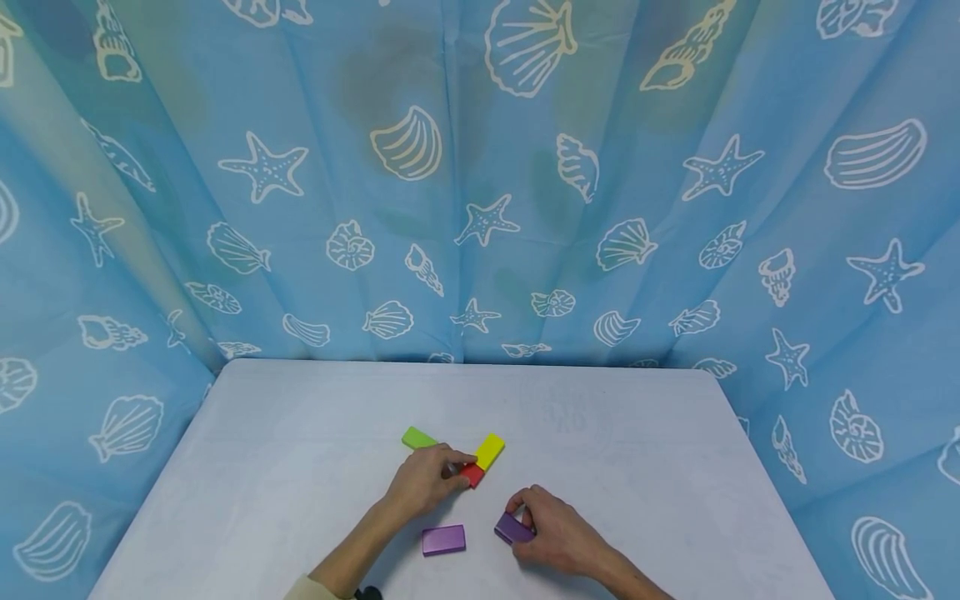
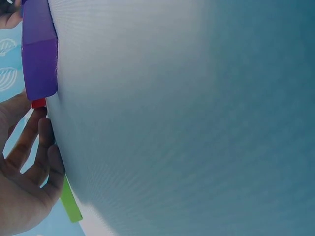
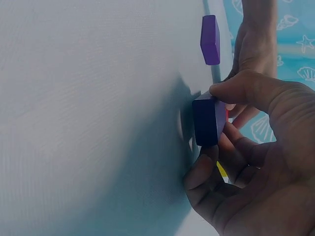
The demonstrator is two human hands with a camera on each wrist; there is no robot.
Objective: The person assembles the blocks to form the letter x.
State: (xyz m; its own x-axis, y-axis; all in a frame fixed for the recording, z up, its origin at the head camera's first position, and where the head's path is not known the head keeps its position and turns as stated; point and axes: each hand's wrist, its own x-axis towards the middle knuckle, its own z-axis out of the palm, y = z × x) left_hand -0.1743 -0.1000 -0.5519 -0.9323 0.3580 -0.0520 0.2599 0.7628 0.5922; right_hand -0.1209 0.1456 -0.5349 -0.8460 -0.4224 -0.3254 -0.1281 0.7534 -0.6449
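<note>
My left hand (image 1: pixel 423 482) pinches a small red block (image 1: pixel 473 475) between thumb and index finger; the hand covers part of it. A yellow block (image 1: pixel 491 451) lies at the far end of the red one, angled away to the right. Behind the left hand a light green block (image 1: pixel 417 437) shows, partly hidden. My right hand (image 1: pixel 558 533) grips a dark purple block (image 1: pixel 512 528), thumb on one end and fingers on the other, as the right wrist view also shows. Another purple block (image 1: pixel 443 540) lies flat between the two forearms, nearer the front.
The blocks are on a white table (image 1: pixel 300 417) with rounded far corners. A blue curtain (image 1: pixel 450 250) printed with white shells and starfish hangs behind the table and along both sides.
</note>
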